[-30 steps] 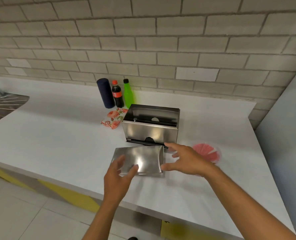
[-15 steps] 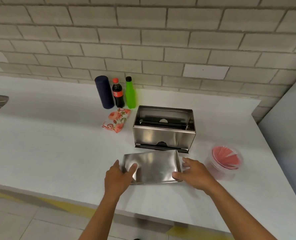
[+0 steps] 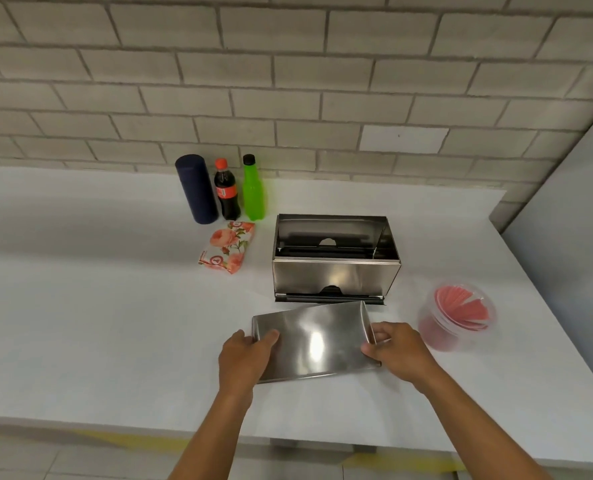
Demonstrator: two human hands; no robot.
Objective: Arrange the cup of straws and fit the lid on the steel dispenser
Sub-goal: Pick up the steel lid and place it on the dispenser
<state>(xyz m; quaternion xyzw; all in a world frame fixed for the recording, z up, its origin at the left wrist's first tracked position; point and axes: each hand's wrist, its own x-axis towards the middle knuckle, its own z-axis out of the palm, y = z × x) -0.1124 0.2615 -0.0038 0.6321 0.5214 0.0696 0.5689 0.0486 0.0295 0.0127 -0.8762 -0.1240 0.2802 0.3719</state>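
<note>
The steel dispenser (image 3: pixel 334 273) stands open-topped in the middle of the white counter. Its flat steel lid (image 3: pixel 314 341) lies just in front of it, slightly tilted. My left hand (image 3: pixel 244 355) grips the lid's left end, thumb on top. My right hand (image 3: pixel 397 348) grips the lid's right end. A clear cup of red straws (image 3: pixel 459 317) stands to the right of the lid, apart from my right hand.
Behind the dispenser to the left stand a dark blue cylinder (image 3: pixel 196 188), a cola bottle (image 3: pixel 226 190) and a green bottle (image 3: pixel 253 188). A floral napkin pack (image 3: pixel 227 245) lies beside them. A grey wall panel (image 3: pixel 565 237) bounds the counter's right side.
Both hands went from hovering over the lid to closing on its two ends. The view shifted left to right, so the cup of straws came fully into sight.
</note>
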